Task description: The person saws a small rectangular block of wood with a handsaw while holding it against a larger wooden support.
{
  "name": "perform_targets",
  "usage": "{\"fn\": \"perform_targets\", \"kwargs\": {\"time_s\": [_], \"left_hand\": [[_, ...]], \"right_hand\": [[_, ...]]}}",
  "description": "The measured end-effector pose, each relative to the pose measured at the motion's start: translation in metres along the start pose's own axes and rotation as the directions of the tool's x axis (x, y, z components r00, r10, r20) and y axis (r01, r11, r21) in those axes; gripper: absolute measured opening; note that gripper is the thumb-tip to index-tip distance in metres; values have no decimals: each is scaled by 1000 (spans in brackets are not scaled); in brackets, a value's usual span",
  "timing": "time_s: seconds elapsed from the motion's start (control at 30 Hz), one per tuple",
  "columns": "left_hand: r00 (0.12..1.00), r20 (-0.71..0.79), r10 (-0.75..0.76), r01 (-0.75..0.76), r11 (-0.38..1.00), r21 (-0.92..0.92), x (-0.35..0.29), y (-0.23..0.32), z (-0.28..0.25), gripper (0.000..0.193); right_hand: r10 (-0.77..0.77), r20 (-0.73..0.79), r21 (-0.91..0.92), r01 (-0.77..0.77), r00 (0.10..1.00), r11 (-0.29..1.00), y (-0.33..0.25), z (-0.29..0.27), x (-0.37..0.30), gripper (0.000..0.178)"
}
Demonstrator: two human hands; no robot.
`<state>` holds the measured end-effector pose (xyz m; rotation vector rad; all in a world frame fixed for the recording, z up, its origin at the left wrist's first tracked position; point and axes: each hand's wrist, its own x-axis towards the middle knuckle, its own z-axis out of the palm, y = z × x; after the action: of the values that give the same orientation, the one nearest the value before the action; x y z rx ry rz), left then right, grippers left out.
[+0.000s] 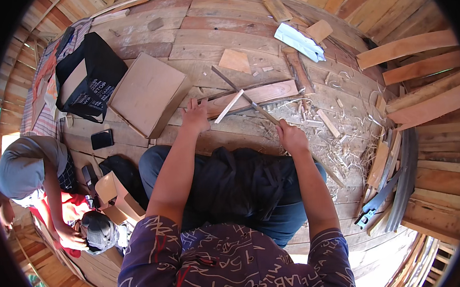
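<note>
My left hand (195,115) holds down the left end of a wooden board (269,93) that lies across the floor in front of me. In my right hand (292,137) is a long-bladed knife (227,79) with a pale wooden handle, gripped at the handle. Its dark blade points away to the upper left and crosses over the board. A pale narrow wood strip (229,106) lies slantwise over the board, close to the blade. Part of the handle is hidden by my right hand and forearm.
Curled shavings (345,153) cover the floor at right, near a handsaw (378,200) and wood strips. Further off lies a light-blue sheet (298,41). At left are a cardboard box (149,93), a black bag (87,78), a phone (102,139) and another person (31,167) holding a cap (99,231).
</note>
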<state>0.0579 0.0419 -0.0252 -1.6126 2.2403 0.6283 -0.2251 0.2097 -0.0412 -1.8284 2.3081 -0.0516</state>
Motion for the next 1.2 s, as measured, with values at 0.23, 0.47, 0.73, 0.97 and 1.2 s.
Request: {"fn": "perform_targets", "kwargs": {"time_s": [0.23, 0.47, 0.73, 0.97, 1.2], "left_hand": [[988, -144, 50, -40, 997, 71, 21, -4, 32, 79], [996, -60, 71, -65, 993, 96, 32, -11, 23, 82], [999, -13, 41, -40, 998, 50, 18, 0, 15, 93], [981, -185, 61, -53, 997, 47, 33, -14, 38, 63], [973, -220, 68, -59, 997, 46, 33, -12, 40, 62]], "right_hand": [[3, 16, -22, -2, 1000, 1000, -2, -2, 0, 26], [10, 14, -14, -10, 1000, 1000, -2, -1, 1, 26], [23, 11, 2, -23, 1000, 1000, -2, -7, -1, 26], [15, -15, -9, -16, 1000, 1000, -5, -5, 0, 26], [22, -9, -6, -23, 1000, 1000, -6, -7, -1, 26]]}}
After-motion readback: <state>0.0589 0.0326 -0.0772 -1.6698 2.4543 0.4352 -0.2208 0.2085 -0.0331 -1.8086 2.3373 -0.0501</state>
